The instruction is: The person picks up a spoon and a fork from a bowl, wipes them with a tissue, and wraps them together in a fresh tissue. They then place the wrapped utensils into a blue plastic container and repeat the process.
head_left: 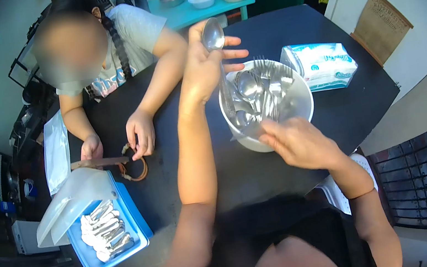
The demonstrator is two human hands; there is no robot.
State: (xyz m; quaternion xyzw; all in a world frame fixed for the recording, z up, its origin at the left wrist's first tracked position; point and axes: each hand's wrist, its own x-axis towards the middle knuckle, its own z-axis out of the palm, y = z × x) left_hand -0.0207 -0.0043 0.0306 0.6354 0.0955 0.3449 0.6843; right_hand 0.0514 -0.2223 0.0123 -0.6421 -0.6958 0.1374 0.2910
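Observation:
My left hand is raised over the back left rim of a white bucket. It grips a metal spoon bowl up, by thumb and palm, while the other fingers stretch out. A clear plastic sleeve appears to hang from the spoon's handle down to my right hand. At the bucket's front rim, my right hand is closed in a pinch at the sleeve's lower end; its fingertips are partly blurred. Inside the bucket stand several loose forks and spoons.
A tissue pack lies right of the bucket on the dark table. A blue box with a translucent lid holds several cutlery sets. Across the table, a person handles a brown strap.

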